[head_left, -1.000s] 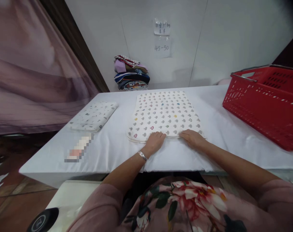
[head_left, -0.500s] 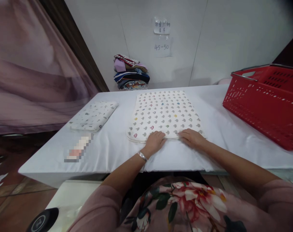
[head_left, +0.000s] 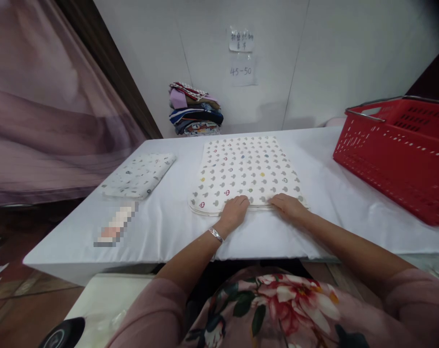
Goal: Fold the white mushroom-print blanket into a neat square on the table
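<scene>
A folded cream cloth (head_left: 246,169) with rows of grey, red, blue and yellow mushroom-like prints lies flat in the middle of the white-covered table (head_left: 179,232). My left hand (head_left: 235,210), with a silver bracelet at the wrist, has its fingers curled on the cloth's near edge. To the right, my right hand (head_left: 286,207) grips the same edge near its right corner. Both thumbs are mostly hidden beside the layered edge. A second folded cloth (head_left: 139,175), white with small prints, lies on the table at the left.
A red plastic basket (head_left: 393,164) stands at the table's right. A blurred-out flat object (head_left: 116,224) lies at front left. Stacked folded fabrics (head_left: 195,110) sit beyond the far edge, below paper signs (head_left: 242,70). A pink curtain (head_left: 41,111) hangs at the left.
My left hand has shifted slightly to the right along the near edge, its fingers now more closed on the cloth. My right hand has barely moved.
</scene>
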`<state>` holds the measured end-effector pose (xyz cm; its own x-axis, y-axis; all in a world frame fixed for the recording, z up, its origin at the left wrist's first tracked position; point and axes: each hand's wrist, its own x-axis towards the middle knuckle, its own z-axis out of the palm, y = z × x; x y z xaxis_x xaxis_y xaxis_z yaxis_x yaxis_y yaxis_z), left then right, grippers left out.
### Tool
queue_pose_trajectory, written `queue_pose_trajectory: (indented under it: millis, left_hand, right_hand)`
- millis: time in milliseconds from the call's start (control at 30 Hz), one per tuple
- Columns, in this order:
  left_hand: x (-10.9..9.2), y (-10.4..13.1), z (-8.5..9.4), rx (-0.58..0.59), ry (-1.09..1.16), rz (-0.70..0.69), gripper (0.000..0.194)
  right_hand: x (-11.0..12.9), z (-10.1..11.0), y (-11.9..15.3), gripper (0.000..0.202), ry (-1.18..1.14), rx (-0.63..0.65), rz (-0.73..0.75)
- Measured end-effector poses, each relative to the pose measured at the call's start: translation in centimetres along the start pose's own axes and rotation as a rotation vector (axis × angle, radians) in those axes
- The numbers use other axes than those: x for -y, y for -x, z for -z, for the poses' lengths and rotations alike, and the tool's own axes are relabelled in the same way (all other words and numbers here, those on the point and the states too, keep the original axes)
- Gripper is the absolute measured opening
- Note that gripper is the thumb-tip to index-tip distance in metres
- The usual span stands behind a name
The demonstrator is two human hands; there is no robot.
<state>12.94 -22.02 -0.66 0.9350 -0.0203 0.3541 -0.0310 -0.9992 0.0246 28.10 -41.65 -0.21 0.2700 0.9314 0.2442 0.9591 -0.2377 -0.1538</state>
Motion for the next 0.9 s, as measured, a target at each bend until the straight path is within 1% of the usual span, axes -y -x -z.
queue_pose_trajectory:
  millis: [67,167,267,367,500,733,900]
  left_hand:
    - [0.0,0.0,-0.2,-0.021,0.013,-0.053,0.019]
    - [-0.1,-0.1,-0.2,-0.017,0.019,-0.112,0.019]
    - [-0.4,-0.5,0.2,0.017,0.029,-0.132,0.017]
    - [-0.7,-0.8,0.5,0.043,0.039,-0.117,0.017]
    - [-0.8,-1.0,0.3,0.041,0.043,-0.095,0.016]
    - [-0.9,-1.3,-0.3,0.029,0.024,-0.125,0.015]
    - [-1.4,-1.5,-0.1,0.022,0.071,-0.097,0.018]
  right_hand:
    - [-0.1,-0.2,0.1,0.030,-0.018,0.002,-0.034]
    - [0.0,-0.1,0.1,0.028,-0.007,0.018,-0.059]
    - [0.4,0.4,0.0,0.024,0.043,0.062,-0.053]
    - [0.7,1.0,-0.1,0.022,0.060,0.078,-0.006]
    - [0.7,1.0,0.0,0.025,0.022,0.025,0.077]
    - [0.4,0.5,0.1,0.026,-0.002,-0.029,0.124]
    - [0.6,0.5,0.3,0.024,0.006,-0.084,0.163]
